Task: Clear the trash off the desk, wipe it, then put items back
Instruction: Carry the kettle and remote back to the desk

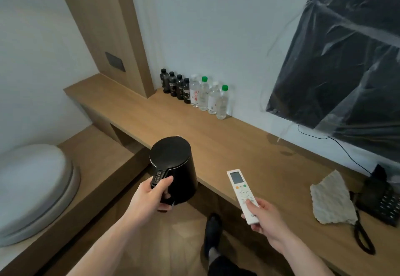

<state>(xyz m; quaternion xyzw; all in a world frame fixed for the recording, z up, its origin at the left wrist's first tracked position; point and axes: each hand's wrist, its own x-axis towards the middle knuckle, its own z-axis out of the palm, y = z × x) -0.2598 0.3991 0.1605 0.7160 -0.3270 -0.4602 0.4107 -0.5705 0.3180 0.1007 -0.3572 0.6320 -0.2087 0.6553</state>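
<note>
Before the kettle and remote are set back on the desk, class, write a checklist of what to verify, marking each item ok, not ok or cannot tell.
1. Left hand grips the kettle by its handle: ok.
2. Right hand holds the remote: ok.
3. Bare desk ahead for both: ok.
4. Desk dry: not ok, damp patches show near the wall.
5. Cloth put away: not ok, lying beside the phone.
6. Bottles upright: ok.

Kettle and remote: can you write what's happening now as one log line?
left hand: grips black kettle by handle | right hand: holds white remote | desk: bottles at wall, cloth beside phone
</note>
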